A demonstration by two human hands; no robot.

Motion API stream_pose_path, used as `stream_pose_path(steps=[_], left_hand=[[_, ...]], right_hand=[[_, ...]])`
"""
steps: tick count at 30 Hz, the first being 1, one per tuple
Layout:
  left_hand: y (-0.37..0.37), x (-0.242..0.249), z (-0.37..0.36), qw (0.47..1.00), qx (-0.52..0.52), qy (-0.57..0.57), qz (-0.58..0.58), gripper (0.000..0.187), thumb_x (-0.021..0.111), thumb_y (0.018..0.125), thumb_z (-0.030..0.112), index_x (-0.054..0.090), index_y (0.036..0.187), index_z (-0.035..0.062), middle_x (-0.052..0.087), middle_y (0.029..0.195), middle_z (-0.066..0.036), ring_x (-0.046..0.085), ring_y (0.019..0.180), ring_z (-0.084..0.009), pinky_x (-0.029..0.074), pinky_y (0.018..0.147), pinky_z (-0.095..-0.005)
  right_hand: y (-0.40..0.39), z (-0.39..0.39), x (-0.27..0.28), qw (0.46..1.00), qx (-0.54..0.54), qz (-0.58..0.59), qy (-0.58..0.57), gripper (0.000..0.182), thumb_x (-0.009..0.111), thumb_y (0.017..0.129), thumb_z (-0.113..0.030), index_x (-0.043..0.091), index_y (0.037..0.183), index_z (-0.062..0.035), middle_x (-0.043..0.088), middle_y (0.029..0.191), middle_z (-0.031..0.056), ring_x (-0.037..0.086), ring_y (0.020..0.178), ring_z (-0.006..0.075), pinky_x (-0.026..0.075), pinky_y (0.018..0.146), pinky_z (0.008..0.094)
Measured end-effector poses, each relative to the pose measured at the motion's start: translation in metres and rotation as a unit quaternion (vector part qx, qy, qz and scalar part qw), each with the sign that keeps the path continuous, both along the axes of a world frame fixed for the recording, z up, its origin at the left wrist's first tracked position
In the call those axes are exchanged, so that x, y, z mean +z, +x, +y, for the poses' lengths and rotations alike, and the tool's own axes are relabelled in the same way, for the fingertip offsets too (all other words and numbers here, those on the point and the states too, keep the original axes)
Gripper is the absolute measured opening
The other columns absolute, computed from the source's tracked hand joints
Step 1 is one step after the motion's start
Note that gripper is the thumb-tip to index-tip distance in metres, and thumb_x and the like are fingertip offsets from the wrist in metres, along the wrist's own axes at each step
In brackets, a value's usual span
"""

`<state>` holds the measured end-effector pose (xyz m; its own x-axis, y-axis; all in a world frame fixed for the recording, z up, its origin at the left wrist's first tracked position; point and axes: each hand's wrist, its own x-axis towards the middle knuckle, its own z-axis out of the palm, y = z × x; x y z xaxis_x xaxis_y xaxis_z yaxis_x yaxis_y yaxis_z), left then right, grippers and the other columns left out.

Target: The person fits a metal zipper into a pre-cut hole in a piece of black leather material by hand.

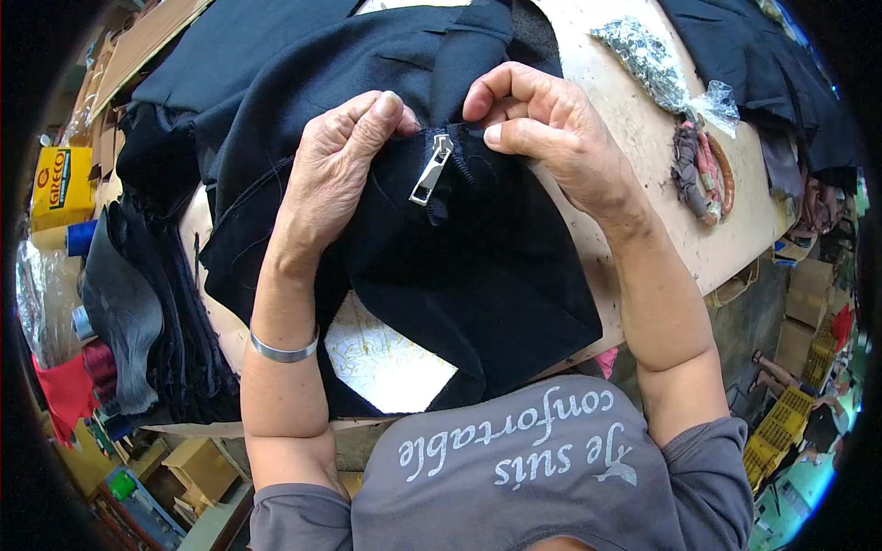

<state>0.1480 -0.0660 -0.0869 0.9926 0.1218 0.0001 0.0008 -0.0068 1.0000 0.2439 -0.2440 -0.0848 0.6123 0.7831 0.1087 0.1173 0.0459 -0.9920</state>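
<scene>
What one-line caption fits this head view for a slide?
Left hand and right hand pinch black fabric beside a silver zipper pull over a worktable.

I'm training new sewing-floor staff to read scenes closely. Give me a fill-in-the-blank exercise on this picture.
1. Both hands pinch black fabric on either side of a silver ____ pull.
2. The left hand has a silver ____ on its wrist.
3. The right hand lies nearer the clear ____ of small metal parts.
4. The fabric lies on a pale ____.

Missing words: zipper; bangle; bag; table.
</scene>
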Motion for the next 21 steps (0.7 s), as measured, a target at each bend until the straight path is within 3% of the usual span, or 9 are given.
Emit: stream_pose_path(steps=[6,9,13,21], left_hand=[[-0.004,0.011,-0.003,0.998,-0.051,-0.011,0.033,0.012,0.063,0.074,0.012,0.06,0.081,0.003,0.056,0.072,0.0,0.052,0.067,-0.0061,0.042,0.065,-0.0168],[-0.002,0.008,0.0,0.996,-0.087,-0.012,-0.017,0.013,0.065,0.072,0.01,0.059,0.082,0.0027,0.055,0.073,-0.001,0.052,0.068,-0.0062,0.043,0.065,-0.0175],[0.0,0.01,-0.007,0.995,-0.059,0.005,-0.081,0.014,0.066,0.071,0.008,0.059,0.082,0.0032,0.055,0.073,-0.001,0.052,0.068,-0.0065,0.043,0.067,-0.0179],[-0.007,0.021,-0.01,0.999,-0.032,-0.003,0.011,0.016,0.067,0.069,0.009,0.057,0.081,0.0043,0.054,0.073,0.0,0.051,0.067,-0.0054,0.044,0.065,-0.017]], right_hand=[[-0.003,0.002,0.002,0.999,-0.002,0.007,0.032,0.016,0.05,0.073,-0.004,0.055,0.088,-0.0003,0.056,0.08,0.003,0.053,0.073,0.0071,0.043,0.069,0.0194],[-0.001,0.001,0.001,0.999,0.019,0.023,0.032,0.016,0.05,0.073,-0.003,0.055,0.089,0.0,0.056,0.08,0.0034,0.054,0.074,0.0079,0.043,0.07,0.0196],[-0.002,0.0,0.004,0.999,0.016,0.017,0.037,0.016,0.05,0.074,-0.003,0.055,0.089,-0.0002,0.056,0.079,0.0032,0.053,0.074,0.0078,0.043,0.07,0.0194],[-0.004,-0.001,0.004,0.999,0.002,-0.036,0.017,0.014,0.054,0.075,-0.009,0.056,0.085,-0.0002,0.057,0.078,0.0032,0.053,0.073,0.0077,0.043,0.068,0.0205]])
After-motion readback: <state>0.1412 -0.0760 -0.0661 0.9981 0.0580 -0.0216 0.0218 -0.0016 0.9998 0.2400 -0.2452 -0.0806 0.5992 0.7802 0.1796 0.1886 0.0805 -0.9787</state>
